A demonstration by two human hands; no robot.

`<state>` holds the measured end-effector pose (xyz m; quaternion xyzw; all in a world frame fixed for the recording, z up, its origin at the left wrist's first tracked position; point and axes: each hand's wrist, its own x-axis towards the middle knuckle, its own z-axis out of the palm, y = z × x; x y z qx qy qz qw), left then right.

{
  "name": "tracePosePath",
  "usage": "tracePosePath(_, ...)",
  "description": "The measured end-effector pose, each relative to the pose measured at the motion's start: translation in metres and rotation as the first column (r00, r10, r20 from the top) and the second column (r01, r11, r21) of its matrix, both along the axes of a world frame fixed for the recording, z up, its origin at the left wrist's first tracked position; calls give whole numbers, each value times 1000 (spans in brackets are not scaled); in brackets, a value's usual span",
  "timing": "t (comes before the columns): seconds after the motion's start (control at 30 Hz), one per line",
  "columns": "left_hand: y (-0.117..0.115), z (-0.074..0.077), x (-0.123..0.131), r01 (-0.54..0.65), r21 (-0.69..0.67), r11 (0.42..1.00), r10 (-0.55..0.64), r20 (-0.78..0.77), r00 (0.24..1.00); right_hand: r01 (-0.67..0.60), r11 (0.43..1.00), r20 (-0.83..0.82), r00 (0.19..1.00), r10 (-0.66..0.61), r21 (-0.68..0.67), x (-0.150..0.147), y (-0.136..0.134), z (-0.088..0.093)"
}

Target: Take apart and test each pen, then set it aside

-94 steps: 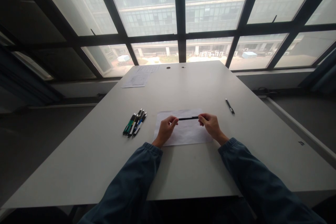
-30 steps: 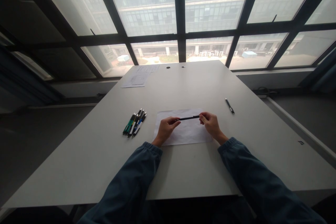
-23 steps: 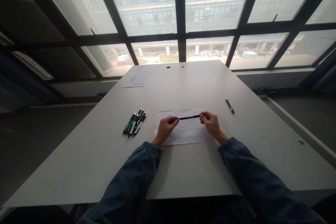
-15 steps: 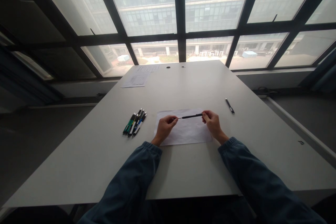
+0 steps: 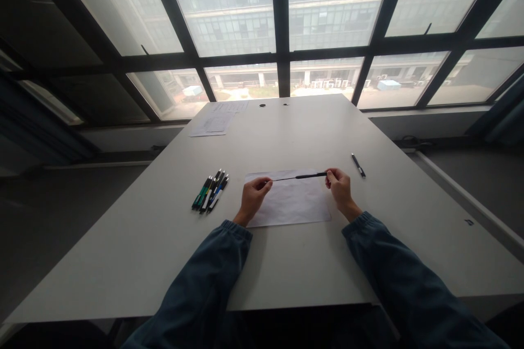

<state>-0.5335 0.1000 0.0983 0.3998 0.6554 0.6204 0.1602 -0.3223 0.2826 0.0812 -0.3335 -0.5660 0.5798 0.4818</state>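
Note:
Between my two hands, over a white sheet of paper (image 5: 292, 204), a black pen barrel (image 5: 310, 175) and a thin pen refill (image 5: 284, 179) lie in one line. My right hand (image 5: 339, 188) is closed on the far right end of the barrel. The left end of the refill is pinched in my left hand (image 5: 252, 196). The refill's right end meets the barrel's open tip; whether any of it is still inside cannot be made out. To the left lies a bunch of several pens (image 5: 209, 192) with green, blue, white and black parts.
A single black pen (image 5: 358, 166) rests on the white table (image 5: 155, 251) to the right. Printed sheets (image 5: 208, 122) lie at the far left, before the windows. A small dark mark or object (image 5: 469, 222) is near the right edge.
My hands have moved apart, the right hand with the barrel to the right and slightly up, the left hand a little left. A longer stretch of refill now shows between them.

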Motion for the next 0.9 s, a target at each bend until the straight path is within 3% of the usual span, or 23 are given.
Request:
tracePosePath(0.47, 0, 0, -4, -37, 1, 999, 37, 60, 997, 41, 998, -26, 999, -42, -49, 3, 9, -6)
tracePosePath(0.63, -1, 3, -5, -69, 49, 996, 67, 34, 997, 66, 998, 16, 998, -66, 3, 3, 11, -9)
tracePosePath(0.77, -2, 7, -1, 49, 12, 999, -48, -121, 992, 71, 994, 97, 992, -79, 77, 2, 6, -9)
tracePosePath(0.9, -3, 10, 4, 145, -65, 987, -159, -368, 916, 32, 995, 106, 993, -42, 95, -1, 1, -8)
